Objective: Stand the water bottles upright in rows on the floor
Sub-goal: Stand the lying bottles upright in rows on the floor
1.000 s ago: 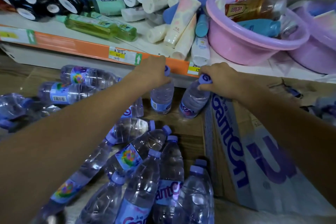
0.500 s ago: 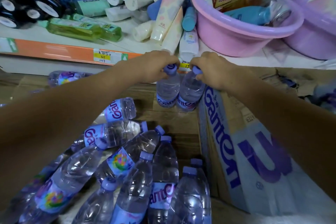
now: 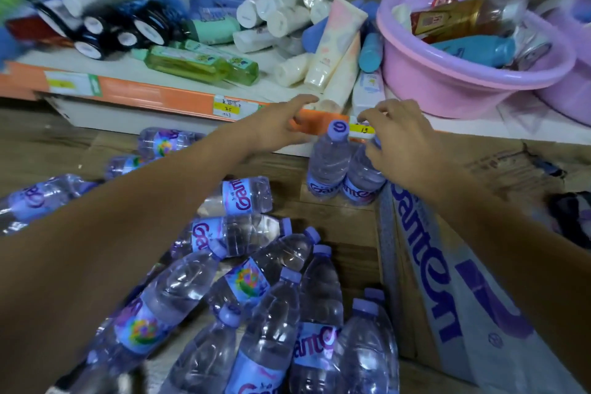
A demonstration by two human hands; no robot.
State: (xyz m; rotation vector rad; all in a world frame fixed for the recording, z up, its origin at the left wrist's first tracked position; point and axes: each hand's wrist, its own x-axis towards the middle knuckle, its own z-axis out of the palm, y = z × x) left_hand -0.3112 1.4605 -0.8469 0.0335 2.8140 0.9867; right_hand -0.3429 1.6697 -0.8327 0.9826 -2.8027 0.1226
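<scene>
Two clear water bottles with purple caps stand upright side by side on the wooden floor by the shelf: the left bottle (image 3: 327, 166) and the right bottle (image 3: 363, 179). My left hand (image 3: 281, 124) hovers just left of the left bottle's cap, fingers spread, holding nothing. My right hand (image 3: 399, 140) is over the right bottle's top with loosely bent fingers and hides its cap; no grip shows. Several more bottles lie in a heap (image 3: 256, 291) on the floor below my arms.
A low shelf with an orange edge strip (image 3: 160, 96) runs behind the bottles, loaded with tubes and a pink basin (image 3: 463, 80). A flattened cardboard box with purple lettering (image 3: 447, 281) lies to the right. More bottles lie at far left (image 3: 41, 198).
Both hands have let go of the bottle caps and opened. The two bottles now stand on the floor, close together. My left hand has drawn away to the left.
</scene>
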